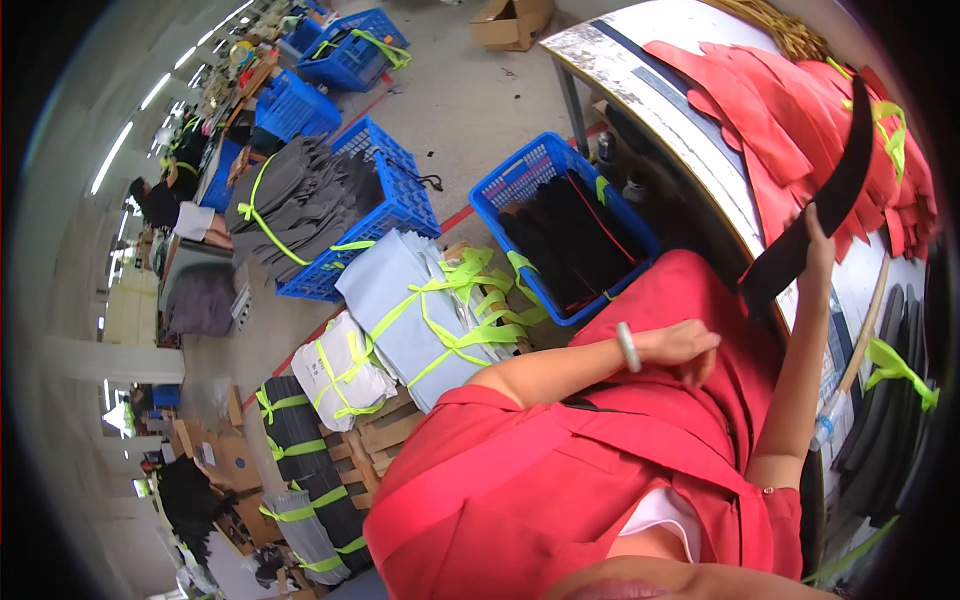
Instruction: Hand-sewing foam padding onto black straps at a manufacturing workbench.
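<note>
My right hand [817, 238] grips a long, curved black fabric piece [845, 190] by its edge, raised over the table's near edge. The piece tapers at its far end and hangs toward my lap at the other. In front of my red apron [600, 450], my left hand [680, 350] is held up with its fingers curled in, and nothing shows in it. Behind the black piece, a pile of red cut fabric [740, 120] covers the far part of the white table [640, 50]. Yellow-green ties [888, 130] lie on that pile.
Beside the table stands a blue crate [560, 310] of black pieces. Farther left, another blue crate [400, 190] holds grey pieces [300, 190]. Tied light-blue bundles [410, 290] sit on a pallet [380, 440]. Dark grey strips [885, 380] lie on the right. Another person [165, 205] is far left.
</note>
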Motion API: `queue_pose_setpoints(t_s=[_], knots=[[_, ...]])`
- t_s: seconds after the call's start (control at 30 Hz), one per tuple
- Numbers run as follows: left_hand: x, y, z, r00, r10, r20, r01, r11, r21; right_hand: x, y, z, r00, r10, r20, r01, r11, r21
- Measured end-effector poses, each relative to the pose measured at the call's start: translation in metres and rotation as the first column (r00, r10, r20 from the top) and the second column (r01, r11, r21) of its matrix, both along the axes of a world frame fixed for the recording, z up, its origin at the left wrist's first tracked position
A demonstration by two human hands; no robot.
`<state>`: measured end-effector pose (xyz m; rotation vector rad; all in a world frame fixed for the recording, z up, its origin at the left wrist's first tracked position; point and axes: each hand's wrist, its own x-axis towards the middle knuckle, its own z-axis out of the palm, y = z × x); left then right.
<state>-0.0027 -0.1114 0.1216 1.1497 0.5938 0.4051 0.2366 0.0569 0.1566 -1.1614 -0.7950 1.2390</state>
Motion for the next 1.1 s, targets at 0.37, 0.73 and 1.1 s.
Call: queue_pose_setpoints(t_s=[0.37,0.73,1.1], knots=[[0.016,0.056,-0.009,0.870,0.491,0.050,-0.489,0.843,0.225,-0.080,-0.044,0.041,0.978,0.203,-0.048,-0.205,0.977,-0.054],[0.033,0.061,0.008,0.956,0.288,0.048,-0.277,0.947,-0.162,-0.048,-0.043,0.008,0.888,0.414,-0.200,-0.429,0.902,-0.037],[0.008,0.088,-0.026,0.668,0.735,0.116,-0.611,0.631,-0.478,-0.052,-0.109,-0.013,0.757,0.431,0.491,-0.506,0.862,0.024]])
